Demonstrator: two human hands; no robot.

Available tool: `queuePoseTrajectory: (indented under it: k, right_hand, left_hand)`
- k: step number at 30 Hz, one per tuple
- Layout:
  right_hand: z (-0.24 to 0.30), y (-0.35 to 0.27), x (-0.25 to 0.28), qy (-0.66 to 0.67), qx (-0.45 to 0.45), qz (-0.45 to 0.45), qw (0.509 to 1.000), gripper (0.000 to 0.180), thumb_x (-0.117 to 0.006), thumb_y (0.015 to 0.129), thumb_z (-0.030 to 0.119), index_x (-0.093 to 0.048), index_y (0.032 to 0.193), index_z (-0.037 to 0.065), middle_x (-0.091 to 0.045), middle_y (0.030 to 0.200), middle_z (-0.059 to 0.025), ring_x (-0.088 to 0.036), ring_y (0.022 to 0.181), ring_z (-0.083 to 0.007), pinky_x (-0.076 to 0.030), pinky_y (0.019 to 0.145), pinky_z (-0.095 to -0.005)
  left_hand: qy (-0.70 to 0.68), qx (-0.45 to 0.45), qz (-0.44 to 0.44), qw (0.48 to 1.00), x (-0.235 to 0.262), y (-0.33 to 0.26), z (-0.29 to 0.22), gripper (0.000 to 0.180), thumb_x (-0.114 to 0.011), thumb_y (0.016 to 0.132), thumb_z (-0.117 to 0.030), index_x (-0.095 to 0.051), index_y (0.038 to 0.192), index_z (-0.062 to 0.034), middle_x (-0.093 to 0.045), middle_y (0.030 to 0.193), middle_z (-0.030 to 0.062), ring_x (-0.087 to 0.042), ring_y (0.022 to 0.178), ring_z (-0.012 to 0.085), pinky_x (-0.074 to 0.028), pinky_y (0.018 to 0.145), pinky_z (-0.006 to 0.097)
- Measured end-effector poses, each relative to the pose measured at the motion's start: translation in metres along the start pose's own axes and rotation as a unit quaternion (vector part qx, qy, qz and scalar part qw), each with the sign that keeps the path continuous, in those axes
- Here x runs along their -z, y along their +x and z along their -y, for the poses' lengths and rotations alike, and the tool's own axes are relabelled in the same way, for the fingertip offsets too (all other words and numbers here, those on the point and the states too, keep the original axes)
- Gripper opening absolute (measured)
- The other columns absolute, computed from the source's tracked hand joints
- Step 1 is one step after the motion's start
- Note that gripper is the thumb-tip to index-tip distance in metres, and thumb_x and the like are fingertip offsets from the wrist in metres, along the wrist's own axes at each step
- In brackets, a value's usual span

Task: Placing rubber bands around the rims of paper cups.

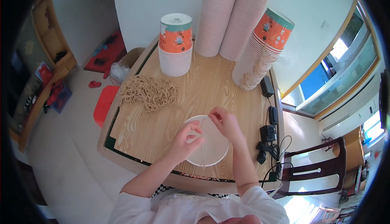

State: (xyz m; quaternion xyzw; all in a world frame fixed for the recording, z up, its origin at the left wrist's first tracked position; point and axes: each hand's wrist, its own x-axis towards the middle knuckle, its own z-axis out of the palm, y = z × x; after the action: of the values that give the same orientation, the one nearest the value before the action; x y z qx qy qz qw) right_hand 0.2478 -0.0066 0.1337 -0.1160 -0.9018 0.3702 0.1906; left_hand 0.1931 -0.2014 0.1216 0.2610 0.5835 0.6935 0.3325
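Note:
A white paper tub (214, 147) stands on the table just in front of me, its round mouth facing up. A thin strand of twine (202, 156) runs across the mouth and shows a small loop at the near rim. Over the tub's left half, my left hand (187, 143) is curled into a ring, thumb and fingertips meeting at the strand. My right hand (226, 126) is at the far right of the rim, thumb and fingers pinched together; what they hold is too small to make out. A tangled pile of tan twine (148, 94) lies left of the tub.
Nested upside-down paper tubs (175, 45) form a short stack at the back. Two tall stacks (217, 19) lean beside a third stack (260, 53), with twine strands on it. Black power adapters (268, 134) and cables line the right edge; a dark chair (317, 169) is beyond.

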Motion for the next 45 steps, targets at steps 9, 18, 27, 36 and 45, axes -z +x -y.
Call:
queuePoseTrajectory:
  k: [9, 18, 27, 36, 45]
  right_hand:
    - [-0.003, -0.005, -0.010, -0.007, 0.055, -0.024, 0.998, 0.009, -0.063, 0.088, 0.007, -0.062, 0.093, 0.000, -0.065, 0.083, -0.0161, -0.064, 0.073, -0.0283, -0.051, 0.065, -0.0346]
    - [0.000, -0.008, -0.006, 0.025, 0.021, 0.003, 0.999, 0.009, -0.062, 0.088, 0.010, -0.061, 0.092, 0.001, -0.064, 0.086, -0.0172, -0.064, 0.080, -0.0347, -0.050, 0.069, -0.0389]
    - [-0.004, -0.010, -0.006, 0.001, 0.048, 0.003, 0.999, 0.009, -0.063, 0.086, 0.009, -0.061, 0.091, 0.001, -0.064, 0.085, -0.0164, -0.063, 0.082, -0.0350, -0.050, 0.071, -0.0382]
    - [-0.003, -0.009, -0.003, 0.016, 0.026, 0.067, 0.997, 0.010, -0.064, 0.086, 0.008, -0.064, 0.091, 0.000, -0.063, 0.076, -0.0151, -0.061, 0.067, -0.0264, -0.049, 0.062, -0.0340]
    - [-0.004, 0.003, 0.000, 0.112, -0.006, 0.154, 0.982, 0.010, -0.065, 0.089, 0.009, -0.066, 0.094, 0.000, -0.064, 0.077, -0.0021, -0.058, 0.067, -0.0089, -0.048, 0.061, -0.0254]
  left_hand:
    - [0.391, -0.041, 0.018, 0.919, -0.003, 0.025, 0.018, 0.020, -0.065, 0.086, -0.012, -0.059, 0.103, -0.0035, -0.061, 0.114, 0.0100, -0.059, 0.102, 0.0170, -0.046, 0.087, 0.033]
    - [-0.194, 0.140, -0.093, 0.967, -0.026, 0.033, 0.020, 0.009, -0.062, 0.079, -0.009, -0.062, 0.086, -0.0150, -0.057, 0.088, -0.0030, -0.050, 0.085, 0.0097, -0.033, 0.071, 0.027]
    - [-0.251, 0.161, -0.082, 0.951, -0.028, 0.049, 0.037, 0.006, -0.060, 0.083, -0.007, -0.059, 0.088, -0.0089, -0.062, 0.082, 0.0032, -0.058, 0.077, 0.0131, -0.040, 0.071, 0.031]
    - [0.292, -0.042, 0.031, 0.955, -0.009, 0.032, -0.008, 0.013, -0.063, 0.085, -0.006, -0.061, 0.098, -0.0029, -0.063, 0.077, 0.0065, -0.061, 0.066, 0.0184, -0.049, 0.061, 0.035]
    - [0.322, -0.082, 0.054, 0.941, 0.030, 0.078, -0.008, 0.013, -0.071, 0.076, -0.008, -0.069, 0.087, -0.0018, -0.069, 0.079, 0.0130, -0.067, 0.074, 0.0232, -0.052, 0.069, 0.035]
